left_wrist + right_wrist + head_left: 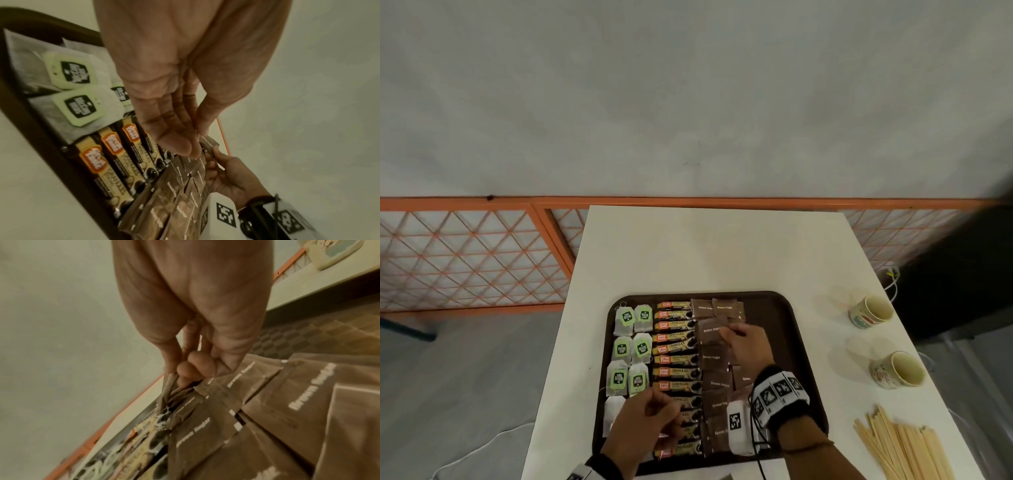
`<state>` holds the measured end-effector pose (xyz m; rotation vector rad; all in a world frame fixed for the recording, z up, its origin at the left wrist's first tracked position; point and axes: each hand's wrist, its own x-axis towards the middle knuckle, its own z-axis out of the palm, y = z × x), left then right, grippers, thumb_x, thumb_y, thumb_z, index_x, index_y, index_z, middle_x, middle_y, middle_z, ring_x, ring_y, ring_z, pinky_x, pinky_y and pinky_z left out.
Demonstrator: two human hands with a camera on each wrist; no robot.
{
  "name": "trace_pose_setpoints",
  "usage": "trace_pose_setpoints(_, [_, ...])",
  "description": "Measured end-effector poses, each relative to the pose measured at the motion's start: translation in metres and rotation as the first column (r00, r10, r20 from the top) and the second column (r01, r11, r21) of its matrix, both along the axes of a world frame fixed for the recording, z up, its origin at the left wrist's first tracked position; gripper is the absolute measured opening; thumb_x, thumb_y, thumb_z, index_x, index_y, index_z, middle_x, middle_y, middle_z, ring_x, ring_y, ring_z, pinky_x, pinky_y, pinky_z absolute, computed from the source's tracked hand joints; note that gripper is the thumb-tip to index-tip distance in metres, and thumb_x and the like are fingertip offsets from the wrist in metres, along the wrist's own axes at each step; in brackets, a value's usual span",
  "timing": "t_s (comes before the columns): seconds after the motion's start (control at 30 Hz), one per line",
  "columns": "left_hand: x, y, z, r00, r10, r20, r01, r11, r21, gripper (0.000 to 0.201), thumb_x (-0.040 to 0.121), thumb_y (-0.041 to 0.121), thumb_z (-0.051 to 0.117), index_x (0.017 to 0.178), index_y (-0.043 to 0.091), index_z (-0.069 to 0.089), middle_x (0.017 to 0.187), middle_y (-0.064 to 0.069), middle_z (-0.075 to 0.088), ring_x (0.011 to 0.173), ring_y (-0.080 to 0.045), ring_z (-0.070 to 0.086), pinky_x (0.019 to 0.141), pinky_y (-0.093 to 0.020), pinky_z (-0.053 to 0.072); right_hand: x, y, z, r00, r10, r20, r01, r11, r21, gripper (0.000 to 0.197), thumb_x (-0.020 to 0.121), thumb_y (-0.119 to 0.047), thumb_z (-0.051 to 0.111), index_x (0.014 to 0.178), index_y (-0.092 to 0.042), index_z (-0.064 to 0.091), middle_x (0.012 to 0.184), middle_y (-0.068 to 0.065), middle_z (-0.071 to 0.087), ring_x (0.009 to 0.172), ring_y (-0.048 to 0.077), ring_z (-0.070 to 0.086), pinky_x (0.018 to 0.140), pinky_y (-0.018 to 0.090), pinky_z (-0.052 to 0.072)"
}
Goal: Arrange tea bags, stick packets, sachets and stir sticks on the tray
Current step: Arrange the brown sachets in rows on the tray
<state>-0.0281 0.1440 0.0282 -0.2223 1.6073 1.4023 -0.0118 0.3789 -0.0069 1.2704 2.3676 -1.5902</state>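
Observation:
A dark brown tray holds green-tagged tea bags on its left, a column of orange and black stick packets in the middle, and overlapping brown sugar sachets on the right. My right hand is over the sachet column and pinches a few brown sachets by their edge between thumb and fingers. My left hand hovers over the near stick packets, its fingers relaxed and holding nothing. Wooden stir sticks lie loose on the table, right of the tray.
Two patterned paper cups stand on the white table to the right of the tray. An orange lattice fence runs behind the table. A white cable lies on the floor at the left.

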Motion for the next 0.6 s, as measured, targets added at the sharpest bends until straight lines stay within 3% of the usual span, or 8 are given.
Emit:
trace_pose_setpoints(0.1, [0.006, -0.011, 0.001, 0.999, 0.039, 0.018, -0.039, 0.999, -0.006, 0.012, 0.091, 0.006, 0.066, 0.090, -0.003, 0.057, 0.073, -0.017, 0.069, 0.065, -0.026, 0.064, 0.066, -0.036, 0.055, 0.002, 0.001, 0.007, 0.996, -0.063, 0.069, 0.051, 0.987, 0.155, 0.018, 0.084, -0.041, 0.070, 0.085, -0.023, 0.069, 0.079, -0.010, 0.068, 0.078, 0.010, 0.063, 0.074, 0.028, 0.050])
trace_pose_setpoints(0.17, [0.010, -0.017, 0.002, 1.000, 0.018, 0.001, -0.018, 1.000, -0.015, 0.014, 0.092, 0.010, 0.065, 0.090, -0.001, 0.058, 0.074, -0.015, 0.070, 0.065, -0.024, 0.064, 0.065, -0.034, 0.055, 0.016, 0.000, 0.013, 0.995, -0.077, 0.059, 0.062, 0.972, 0.225, 0.016, 0.087, -0.038, 0.067, 0.089, -0.022, 0.068, 0.085, -0.008, 0.068, 0.083, 0.011, 0.064, 0.071, 0.025, 0.048])
trace_pose_setpoints(0.3, [0.025, -0.018, 0.000, 0.962, -0.173, -0.210, 0.159, 0.984, -0.081, 0.015, 0.093, 0.014, 0.064, 0.089, 0.001, 0.057, 0.071, -0.016, 0.067, 0.058, -0.017, 0.060, 0.053, -0.024, 0.048, 0.070, -0.009, 0.027, 0.992, 0.087, 0.094, -0.109, 0.958, 0.266, 0.010, 0.090, -0.031, 0.067, 0.086, -0.021, 0.069, 0.082, -0.009, 0.068, 0.078, 0.007, 0.063, 0.068, 0.021, 0.048])
trace_pose_setpoints(0.4, [0.044, -0.014, -0.009, 0.812, -0.429, -0.395, 0.375, 0.903, -0.210, 0.014, 0.088, 0.015, 0.068, 0.079, 0.013, 0.058, 0.067, -0.006, 0.065, 0.051, -0.007, 0.057, 0.051, -0.019, 0.047, 0.128, -0.011, 0.029, 0.947, 0.210, 0.242, -0.264, 0.941, 0.214, 0.014, 0.087, -0.029, 0.069, 0.075, -0.023, 0.067, 0.075, -0.008, 0.068, 0.072, 0.006, 0.063, 0.067, 0.025, 0.053])
trace_pose_setpoints(0.5, [0.072, -0.011, -0.025, 0.611, -0.668, -0.424, 0.589, 0.742, -0.320, 0.016, 0.087, 0.020, 0.068, 0.077, 0.024, 0.057, 0.071, 0.005, 0.061, 0.057, -0.006, 0.057, 0.055, -0.024, 0.052, 0.189, -0.022, 0.012, 0.858, 0.255, 0.447, -0.352, 0.924, 0.150, 0.019, 0.082, -0.037, 0.071, 0.070, -0.031, 0.059, 0.079, -0.008, 0.065, 0.078, 0.014, 0.063, 0.074, 0.030, 0.053])
trace_pose_setpoints(0.57, [0.090, -0.007, -0.031, 0.434, -0.795, -0.424, 0.674, 0.599, -0.433, 0.009, 0.089, 0.022, 0.062, 0.087, 0.029, 0.057, 0.087, 0.005, 0.060, 0.074, -0.012, 0.060, 0.071, -0.035, 0.056, 0.217, -0.036, 0.000, 0.817, 0.291, 0.497, -0.404, 0.905, 0.134, 0.020, 0.079, -0.044, 0.073, 0.088, -0.033, 0.059, 0.096, -0.009, 0.055, 0.093, 0.016, 0.057, 0.080, 0.029, 0.048])
trace_pose_setpoints(0.6, [0.098, -0.004, -0.034, 0.318, -0.847, -0.426, 0.689, 0.515, -0.510, 0.013, 0.090, 0.021, 0.057, 0.098, 0.032, 0.057, 0.099, 0.005, 0.057, 0.087, -0.015, 0.059, 0.079, -0.039, 0.054, 0.226, -0.045, -0.004, 0.808, 0.310, 0.501, -0.426, 0.895, 0.133, 0.034, 0.078, -0.047, 0.074, 0.103, -0.031, 0.058, 0.104, -0.008, 0.050, 0.101, 0.018, 0.053, 0.083, 0.029, 0.045])
